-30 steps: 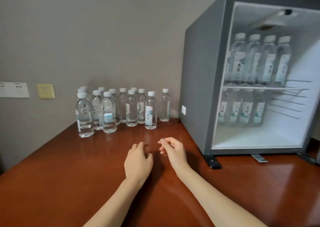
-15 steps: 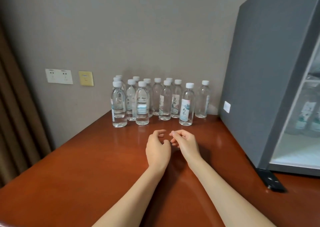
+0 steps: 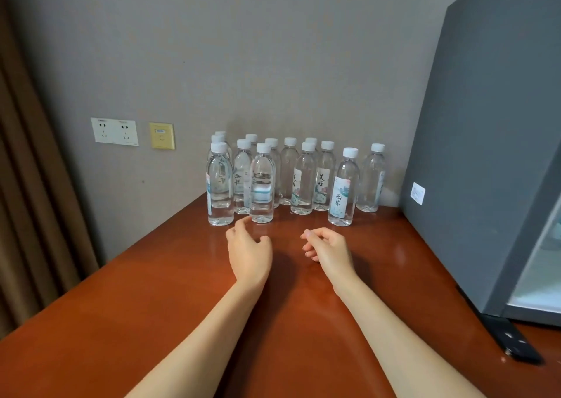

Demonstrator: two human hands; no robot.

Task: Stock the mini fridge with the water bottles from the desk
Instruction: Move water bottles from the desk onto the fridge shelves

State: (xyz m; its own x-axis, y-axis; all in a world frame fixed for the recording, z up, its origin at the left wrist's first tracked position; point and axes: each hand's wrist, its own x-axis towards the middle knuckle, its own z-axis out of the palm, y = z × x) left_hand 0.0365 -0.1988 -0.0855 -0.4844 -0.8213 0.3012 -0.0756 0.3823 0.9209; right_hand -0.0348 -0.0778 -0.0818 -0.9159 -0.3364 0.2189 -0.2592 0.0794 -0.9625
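Red-brown desk (image 3: 145, 312), grey wall (image 3: 273, 57): water bottles (image 3: 291, 179) clustered mid-frame, mini fridge (image 3: 485, 154) far right; left hand (image 3: 249, 253), right hand (image 3: 331, 252) loosely curled, empty, just below front row; best grip front ones mid-body, lift straight, sparing neighbours.

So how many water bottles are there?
13 water bottles stand at the back of the desk: three in line at left, eight bunched mid, two nearest the fridge. Others may hide behind.

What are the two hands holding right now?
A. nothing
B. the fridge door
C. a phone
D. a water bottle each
A: the left hand and right hand are both empty, and the water bottles all stand on the desk beyond them.
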